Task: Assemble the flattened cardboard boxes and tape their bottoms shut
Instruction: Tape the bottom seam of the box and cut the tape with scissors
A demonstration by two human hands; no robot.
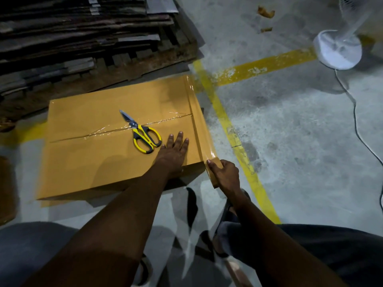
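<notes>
A tan cardboard box (99, 162) lies on the floor with its closed bottom flaps up. Clear tape runs along the centre seam, and another strip of tape (193, 112) covers the right edge. My left hand (175, 151) rests flat on the box top near that edge, fingers spread. My right hand (224, 175) pinches the near end of the edge tape at the box's near right corner. Yellow-handled scissors (143, 133) lie on the box across the centre seam, just left of my left hand.
A tall stack of flattened dark cardboard (87, 42) sits behind the box at upper left. Yellow floor lines (244, 154) run right of the box. A white fan base (337, 49) with its cord (356, 125) stands at upper right. My knees fill the bottom edge.
</notes>
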